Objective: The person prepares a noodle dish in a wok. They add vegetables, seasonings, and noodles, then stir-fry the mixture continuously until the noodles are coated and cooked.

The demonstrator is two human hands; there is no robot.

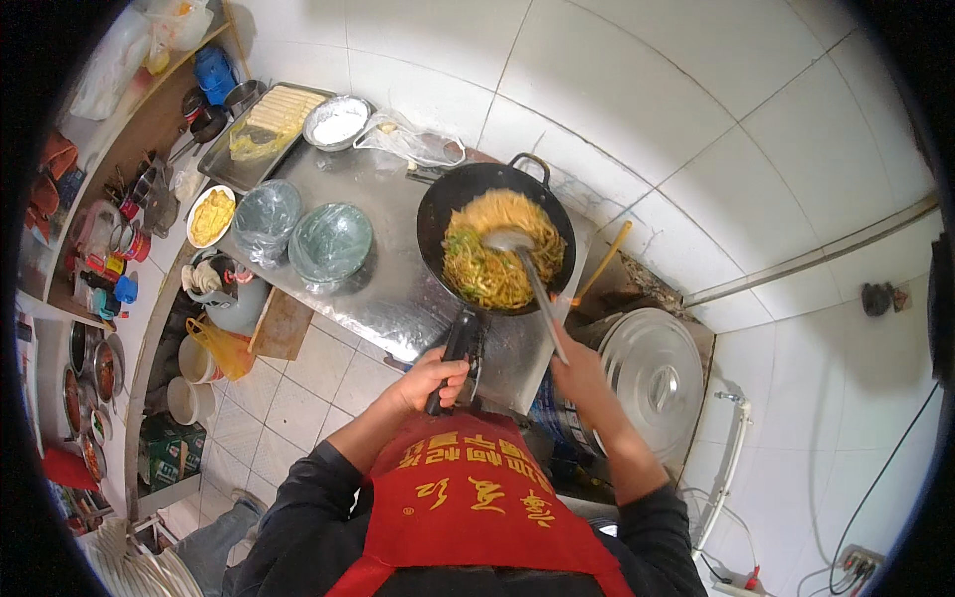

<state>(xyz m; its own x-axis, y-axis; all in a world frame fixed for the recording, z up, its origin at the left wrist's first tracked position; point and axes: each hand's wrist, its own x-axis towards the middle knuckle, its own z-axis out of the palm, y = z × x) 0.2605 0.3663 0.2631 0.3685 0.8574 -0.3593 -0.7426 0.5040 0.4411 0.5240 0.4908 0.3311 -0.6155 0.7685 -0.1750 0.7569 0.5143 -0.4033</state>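
My left hand [436, 382] is closed around the black handle [463, 339] of a dark wok [435, 216], which sits over the metal table top. In my right hand [582, 366] is the shaft of a metal cooking ladle [543, 295]. The ladle's bowl [509, 239] rests on the noodles [515, 209], back side up. Green shredded vegetables [466, 261] are mixed through the noodles at the left and lower part of the wok. A loop handle [531, 158] stands at the wok's far rim.
Two plastic-lined bowls [330, 242] stand left of the wok, beside a plate of yellow food [212, 216]. Behind them are a metal tray [246, 168] and a bowl of white powder [337, 123]. A large lidded pot [653, 373] is at my right. Someone's leg [220, 541] shows lower left.
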